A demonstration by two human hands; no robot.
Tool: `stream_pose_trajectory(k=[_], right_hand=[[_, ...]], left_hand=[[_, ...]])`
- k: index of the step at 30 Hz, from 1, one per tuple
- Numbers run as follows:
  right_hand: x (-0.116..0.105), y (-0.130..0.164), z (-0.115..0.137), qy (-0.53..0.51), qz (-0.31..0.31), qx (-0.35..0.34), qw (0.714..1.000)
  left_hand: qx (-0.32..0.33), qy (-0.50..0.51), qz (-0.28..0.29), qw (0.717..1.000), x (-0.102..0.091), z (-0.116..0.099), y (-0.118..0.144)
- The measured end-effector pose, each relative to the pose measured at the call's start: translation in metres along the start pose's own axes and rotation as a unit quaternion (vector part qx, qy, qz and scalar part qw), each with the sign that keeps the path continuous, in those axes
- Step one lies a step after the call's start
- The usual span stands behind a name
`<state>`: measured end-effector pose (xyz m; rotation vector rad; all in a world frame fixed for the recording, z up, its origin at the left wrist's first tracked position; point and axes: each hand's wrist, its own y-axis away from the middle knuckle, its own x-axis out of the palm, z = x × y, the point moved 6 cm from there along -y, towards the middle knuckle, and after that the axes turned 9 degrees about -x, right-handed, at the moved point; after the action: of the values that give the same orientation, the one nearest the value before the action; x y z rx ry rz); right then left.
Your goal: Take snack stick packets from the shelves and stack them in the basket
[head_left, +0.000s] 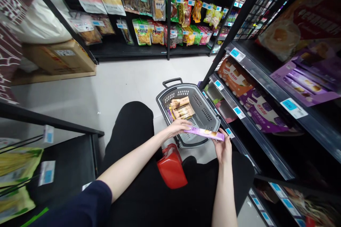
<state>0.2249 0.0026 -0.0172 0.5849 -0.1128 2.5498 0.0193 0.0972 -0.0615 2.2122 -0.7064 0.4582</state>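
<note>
A long purple snack packet point(205, 133) is stretched between my two hands, above the near rim of a grey shopping basket point(207, 96). Its left end is pinched in my left hand point(178, 127), while the fingers of my right hand point(223, 145) close on the other end. Inside the basket, on its left side, lie several tan snack packets point(182, 108) and a bit of purple wrapping. The basket stands on the floor in front of my knees, its black handle point(172, 82) at the far end. Below my left hand is a glossy red object point(172, 166) whose kind I cannot make out.
On the right, shelves hold an open purple box of packets point(309, 81), purple cartons point(262, 110) and orange cartons point(234, 78). Bagged snacks point(142, 32) hang on the far rack. A cardboard box point(57, 56) sits at left, near a low black shelf point(71, 159).
</note>
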Motion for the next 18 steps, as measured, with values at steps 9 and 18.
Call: stream_pose_trajectory(k=[9, 18], right_hand=[[-0.007, 0.002, -0.014, 0.085, -0.104, -0.009, 0.991], [0.021, 0.013, 0.013, 0.345, 0.052, -0.145, 0.926]], left_hand=[[0.035, 0.016, 0.007, 0.999, 0.005, -0.004, 0.002], [0.042, -0.375, 0.150, 0.914, 0.038, 0.016, 0.012]])
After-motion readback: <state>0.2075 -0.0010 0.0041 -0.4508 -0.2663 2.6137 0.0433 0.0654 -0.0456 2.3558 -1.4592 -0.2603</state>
